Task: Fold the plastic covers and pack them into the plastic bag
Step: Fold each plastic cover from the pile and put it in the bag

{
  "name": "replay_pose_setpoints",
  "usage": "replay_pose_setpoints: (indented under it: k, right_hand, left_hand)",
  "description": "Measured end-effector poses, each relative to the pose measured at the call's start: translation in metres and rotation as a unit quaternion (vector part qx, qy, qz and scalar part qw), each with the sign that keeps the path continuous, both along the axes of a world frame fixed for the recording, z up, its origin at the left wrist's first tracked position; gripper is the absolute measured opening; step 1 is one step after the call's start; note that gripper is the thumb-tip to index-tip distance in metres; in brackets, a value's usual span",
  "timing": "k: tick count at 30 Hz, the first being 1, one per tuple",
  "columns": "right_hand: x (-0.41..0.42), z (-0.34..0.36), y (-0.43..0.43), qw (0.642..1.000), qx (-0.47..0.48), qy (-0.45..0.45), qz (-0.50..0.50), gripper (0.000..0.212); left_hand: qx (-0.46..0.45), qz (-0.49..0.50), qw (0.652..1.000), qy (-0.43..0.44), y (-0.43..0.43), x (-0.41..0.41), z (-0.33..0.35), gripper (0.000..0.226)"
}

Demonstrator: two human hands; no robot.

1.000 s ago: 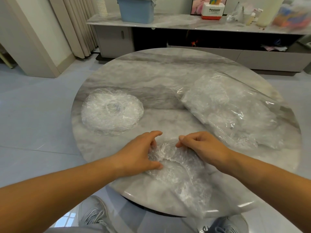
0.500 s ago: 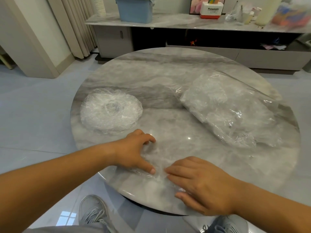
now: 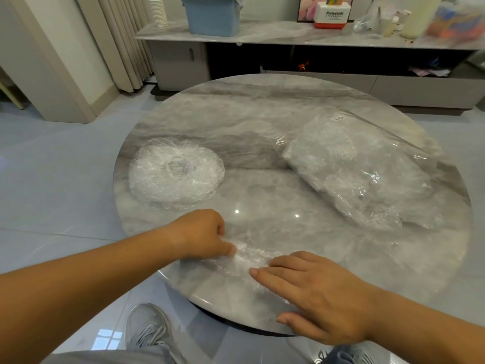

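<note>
A clear crinkled plastic cover [image 3: 246, 258] lies folded flat near the front edge of the round marble table [image 3: 262, 122]. My left hand [image 3: 202, 232] pinches its left end with curled fingers. My right hand [image 3: 315, 292] lies flat with straight fingers pressing on the cover's right part. A stack of round plastic covers [image 3: 175, 174] sits on the table's left side. The clear plastic bag [image 3: 359, 166], holding packed covers, lies on the right side.
Beyond the table stands a low cabinet [image 3: 315, 82] with a blue bin [image 3: 212, 17], a Panasonic box [image 3: 332, 15] and bottles on top. Curtains [image 3: 118, 40] hang at the back left. My grey shoes [image 3: 147, 329] show below the table's front edge.
The cover was folded down toward the front edge. My right hand went from pinching its far edge to pressing flat on it; my left hand stayed on the left end.
</note>
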State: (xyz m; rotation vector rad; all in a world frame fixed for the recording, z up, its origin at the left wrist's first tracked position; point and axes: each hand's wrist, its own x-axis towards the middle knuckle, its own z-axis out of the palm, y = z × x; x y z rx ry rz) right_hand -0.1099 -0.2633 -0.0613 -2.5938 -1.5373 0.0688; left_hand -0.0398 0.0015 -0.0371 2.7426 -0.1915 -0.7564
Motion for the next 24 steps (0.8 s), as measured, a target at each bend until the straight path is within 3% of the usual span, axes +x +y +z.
replay_pose_setpoints:
  k: [6,12,18,21,24]
  right_hand:
    - [0.000,0.010,0.018,0.993,0.068,0.045,-0.088,0.043]
    - [-0.002,0.002,0.031,0.992,0.000,0.100,-0.075,0.056]
    - [0.000,0.000,0.031,0.994,-0.020,0.087,-0.065,0.057]
    - [-0.003,0.001,0.020,0.990,0.040,0.119,-0.062,0.050]
    - [-0.005,0.007,0.005,0.980,0.152,0.104,-0.078,0.036]
  left_hand:
    - [-0.130,0.111,0.983,0.062,-0.006,-0.007,-0.003,0.033]
    - [-0.211,0.162,0.962,0.060,-0.010,-0.015,-0.004,0.026]
    - [-0.362,0.212,0.896,0.142,-0.031,-0.026,0.007,0.027]
    - [-0.371,0.238,0.877,0.189,-0.032,-0.027,0.011,0.042]
    - [-0.373,0.239,0.874,0.201,-0.031,-0.031,0.012,0.028]
